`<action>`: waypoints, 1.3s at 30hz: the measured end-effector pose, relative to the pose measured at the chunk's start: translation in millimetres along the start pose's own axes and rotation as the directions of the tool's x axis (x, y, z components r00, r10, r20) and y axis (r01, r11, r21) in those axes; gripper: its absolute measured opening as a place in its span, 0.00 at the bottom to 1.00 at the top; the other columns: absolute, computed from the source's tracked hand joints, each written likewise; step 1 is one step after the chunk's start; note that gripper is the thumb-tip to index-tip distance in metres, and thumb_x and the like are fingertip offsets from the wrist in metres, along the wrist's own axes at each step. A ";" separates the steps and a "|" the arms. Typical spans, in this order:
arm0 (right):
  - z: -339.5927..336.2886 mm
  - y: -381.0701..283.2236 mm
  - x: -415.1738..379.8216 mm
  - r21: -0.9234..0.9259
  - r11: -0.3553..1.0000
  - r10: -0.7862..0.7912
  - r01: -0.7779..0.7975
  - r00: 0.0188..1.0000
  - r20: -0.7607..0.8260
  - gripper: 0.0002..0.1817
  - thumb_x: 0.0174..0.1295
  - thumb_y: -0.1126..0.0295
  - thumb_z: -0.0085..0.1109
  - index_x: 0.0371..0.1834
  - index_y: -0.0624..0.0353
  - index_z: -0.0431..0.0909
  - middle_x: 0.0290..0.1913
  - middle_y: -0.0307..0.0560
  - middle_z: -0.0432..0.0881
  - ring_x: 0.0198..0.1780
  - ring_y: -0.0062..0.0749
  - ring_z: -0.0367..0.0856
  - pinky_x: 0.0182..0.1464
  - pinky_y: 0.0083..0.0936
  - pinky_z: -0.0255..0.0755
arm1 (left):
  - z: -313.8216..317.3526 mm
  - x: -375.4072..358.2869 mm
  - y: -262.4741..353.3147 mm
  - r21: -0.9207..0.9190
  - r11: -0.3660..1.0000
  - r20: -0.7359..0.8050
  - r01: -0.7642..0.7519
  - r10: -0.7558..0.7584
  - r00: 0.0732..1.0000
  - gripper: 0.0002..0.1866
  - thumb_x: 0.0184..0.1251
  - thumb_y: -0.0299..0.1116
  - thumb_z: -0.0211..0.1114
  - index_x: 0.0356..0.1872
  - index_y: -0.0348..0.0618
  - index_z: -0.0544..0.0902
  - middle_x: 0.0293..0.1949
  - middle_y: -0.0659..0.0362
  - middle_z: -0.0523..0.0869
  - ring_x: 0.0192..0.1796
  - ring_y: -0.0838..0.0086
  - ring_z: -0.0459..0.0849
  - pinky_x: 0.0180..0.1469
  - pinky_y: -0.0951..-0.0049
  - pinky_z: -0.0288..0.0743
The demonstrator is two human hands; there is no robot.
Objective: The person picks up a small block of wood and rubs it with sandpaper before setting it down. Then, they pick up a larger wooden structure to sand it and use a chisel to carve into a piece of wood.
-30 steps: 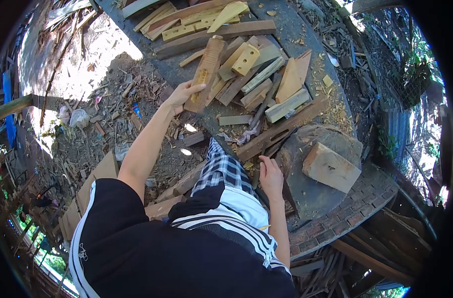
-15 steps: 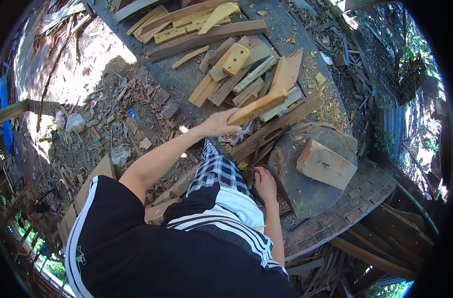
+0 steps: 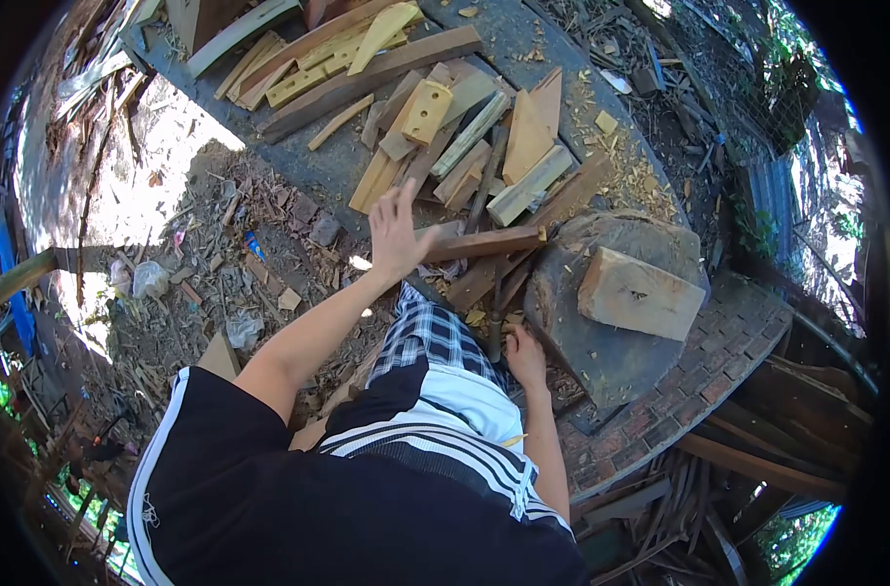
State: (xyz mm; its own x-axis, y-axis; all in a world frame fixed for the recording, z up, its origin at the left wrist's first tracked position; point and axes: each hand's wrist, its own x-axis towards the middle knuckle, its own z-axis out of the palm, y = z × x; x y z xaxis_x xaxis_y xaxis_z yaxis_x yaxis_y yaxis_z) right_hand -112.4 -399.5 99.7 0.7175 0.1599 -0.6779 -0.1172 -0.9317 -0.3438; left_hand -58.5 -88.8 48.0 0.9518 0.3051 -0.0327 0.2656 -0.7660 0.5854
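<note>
My left hand (image 3: 398, 236) is open, its fingers spread, at the near side of the wood pile. Just right of it lies a brown length of wood (image 3: 489, 243), its far end near the chopping stump (image 3: 552, 283). My right hand (image 3: 525, 359) is low beside the stump, near my checked shorts (image 3: 430, 332). Its fingers are curled and partly hidden; what they hold, if anything, I cannot make out. Close to those fingertips is a dark upright rod-like piece (image 3: 496, 332). A thick squared wood block (image 3: 640, 293) rests on the stump.
Ahead, a dark worktop (image 3: 318, 171) carries several loose wood pieces, including a yellow block with holes (image 3: 427, 111) and a long dark beam (image 3: 367, 85). Wood chips (image 3: 620, 161) lie scattered at its right. Debris covers the ground to the left. A brick-patterned surface (image 3: 679, 396) curves round the stump.
My left hand has let go of the brown length of wood, which was raised and slanted and now lies lower, towards the stump. The hand has opened. My right hand stays beside the stump.
</note>
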 end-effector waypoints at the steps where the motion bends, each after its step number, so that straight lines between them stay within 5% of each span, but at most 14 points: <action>1: 3.6 3.3 -0.8 0.037 0.999 0.011 -0.011 1.000 0.005 0.14 0.67 0.66 0.52 0.53 0.55 0.77 0.50 0.58 0.82 0.52 0.59 0.79 0.52 0.48 0.73 | 7.0 4.9 -8.9 0.001 1.000 0.007 -0.007 0.007 1.000 0.49 0.54 0.49 0.73 0.74 0.44 0.57 0.61 0.44 0.66 0.62 0.49 0.66 0.66 0.53 0.59; 3: 9.7 9.1 -1.9 0.076 0.997 0.022 -0.023 1.000 0.009 0.14 0.67 0.67 0.52 0.53 0.55 0.77 0.50 0.58 0.82 0.53 0.59 0.79 0.52 0.48 0.73 | 15.5 18.2 -20.2 0.077 0.986 -0.086 0.148 -0.141 0.986 0.48 0.53 0.46 0.74 0.73 0.42 0.59 0.59 0.46 0.67 0.61 0.49 0.66 0.65 0.53 0.59; 7: 15.8 16.0 -5.3 0.061 0.997 0.035 -0.038 0.998 0.045 0.14 0.67 0.66 0.51 0.53 0.56 0.78 0.50 0.58 0.83 0.53 0.58 0.80 0.53 0.47 0.73 | 15.9 45.2 -21.6 0.203 0.948 0.091 0.246 -0.268 0.959 0.45 0.50 0.42 0.75 0.70 0.42 0.63 0.56 0.47 0.69 0.61 0.53 0.68 0.63 0.58 0.64; 11: 11.0 13.8 -8.5 0.081 0.991 0.109 -0.110 0.994 0.019 0.14 0.67 0.66 0.51 0.52 0.55 0.78 0.50 0.59 0.83 0.53 0.57 0.80 0.54 0.46 0.73 | -1.0 59.4 -45.1 0.017 0.997 0.001 0.071 -0.071 0.997 0.39 0.53 0.42 0.75 0.66 0.40 0.69 0.53 0.50 0.75 0.56 0.60 0.75 0.59 0.64 0.71; 12: 10.8 13.5 -9.8 0.087 0.989 0.121 -0.122 0.993 0.018 0.14 0.67 0.66 0.51 0.52 0.55 0.78 0.50 0.59 0.83 0.53 0.57 0.80 0.54 0.46 0.73 | -22.4 70.3 -47.2 -0.378 0.862 0.329 0.339 -0.217 0.919 0.36 0.57 0.42 0.72 0.65 0.38 0.71 0.54 0.51 0.77 0.54 0.63 0.78 0.57 0.63 0.73; 13: 10.0 14.0 -9.4 0.091 0.988 0.121 -0.123 0.992 0.024 0.14 0.67 0.66 0.51 0.53 0.55 0.78 0.50 0.59 0.83 0.53 0.57 0.80 0.55 0.46 0.73 | -41.5 75.9 -46.9 -0.575 0.514 0.650 0.636 -0.185 0.737 0.32 0.62 0.41 0.70 0.64 0.36 0.72 0.54 0.53 0.80 0.53 0.66 0.81 0.56 0.63 0.74; 18: 17.3 19.0 1.0 0.082 0.993 0.081 -0.083 0.997 0.017 0.15 0.67 0.66 0.51 0.54 0.55 0.78 0.49 0.58 0.83 0.54 0.56 0.80 0.55 0.46 0.73 | -64.7 56.0 -70.9 -0.557 -0.139 0.813 0.818 0.109 0.572 0.28 0.69 0.41 0.64 0.65 0.37 0.69 0.58 0.50 0.79 0.56 0.64 0.82 0.60 0.62 0.80; 22: 27.7 17.3 4.9 0.054 0.984 0.167 -0.172 0.983 0.075 0.20 0.67 0.64 0.53 0.61 0.55 0.72 0.64 0.60 0.73 0.61 0.58 0.75 0.59 0.47 0.72 | -71.9 26.9 -53.9 -0.479 -0.343 0.809 0.808 0.184 0.558 0.28 0.70 0.40 0.64 0.65 0.36 0.69 0.58 0.48 0.77 0.57 0.62 0.81 0.63 0.59 0.79; 26: 40.0 11.9 9.5 -0.034 0.966 0.257 -0.254 0.962 0.093 0.29 0.65 0.62 0.55 0.70 0.56 0.63 0.73 0.63 0.60 0.66 0.62 0.70 0.64 0.50 0.70 | -63.8 9.2 -52.0 -0.462 -0.366 0.819 0.808 0.172 0.547 0.29 0.70 0.39 0.65 0.66 0.36 0.68 0.58 0.51 0.77 0.56 0.65 0.81 0.62 0.61 0.79; 28: 45.2 10.5 13.3 -0.036 0.967 0.255 -0.253 0.962 0.100 0.31 0.65 0.62 0.55 0.70 0.58 0.61 0.71 0.64 0.61 0.66 0.63 0.69 0.65 0.49 0.68 | -69.5 11.1 -45.8 -0.546 -0.098 0.828 0.832 0.085 0.554 0.30 0.69 0.38 0.65 0.67 0.34 0.68 0.58 0.54 0.78 0.55 0.69 0.80 0.61 0.65 0.78; 31: 56.8 7.0 26.0 -0.031 0.957 0.289 -0.287 0.952 0.099 0.32 0.64 0.61 0.55 0.71 0.56 0.59 0.74 0.62 0.59 0.69 0.61 0.68 0.66 0.49 0.68 | -73.5 11.7 -46.4 -0.579 0.026 0.814 0.815 -0.035 0.579 0.31 0.68 0.37 0.66 0.68 0.34 0.68 0.57 0.56 0.78 0.55 0.73 0.79 0.60 0.68 0.76; 33: 71.3 7.8 30.4 0.026 0.962 0.273 -0.272 0.959 -0.076 0.31 0.64 0.61 0.56 0.70 0.56 0.60 0.71 0.62 0.62 0.67 0.60 0.69 0.63 0.50 0.70 | -73.9 14.1 -57.1 -0.556 0.015 0.831 0.831 -0.029 0.556 0.32 0.67 0.35 0.67 0.69 0.34 0.67 0.58 0.56 0.78 0.57 0.73 0.78 0.61 0.68 0.75; 35: 58.4 -13.2 22.7 0.051 0.970 0.239 -0.239 0.971 -0.001 0.26 0.64 0.62 0.57 0.63 0.56 0.64 0.64 0.60 0.69 0.63 0.59 0.73 0.57 0.51 0.74 | -72.0 13.0 -60.2 -0.580 0.041 0.810 0.813 -0.077 0.582 0.33 0.67 0.33 0.67 0.70 0.35 0.66 0.58 0.56 0.78 0.58 0.74 0.77 0.61 0.67 0.75; 39: 71.5 -21.5 23.5 -0.021 0.989 0.144 -0.147 0.983 -0.114 0.20 0.65 0.61 0.57 0.54 0.58 0.66 0.53 0.57 0.75 0.54 0.60 0.77 0.53 0.51 0.74 | -65.9 13.9 -63.2 -0.506 0.287 0.810 0.813 -0.166 0.563 0.34 0.67 0.32 0.67 0.72 0.40 0.65 0.55 0.56 0.79 0.57 0.73 0.78 0.61 0.69 0.74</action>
State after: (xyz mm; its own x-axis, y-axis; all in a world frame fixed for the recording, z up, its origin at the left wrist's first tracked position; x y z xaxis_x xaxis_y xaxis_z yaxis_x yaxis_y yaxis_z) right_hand -142.1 -352.4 44.7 0.7668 -0.0138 -0.6417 -0.2071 -0.9516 -0.2271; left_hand -72.2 1.1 64.0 0.6159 -0.1592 -0.7716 0.7724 0.3148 0.5516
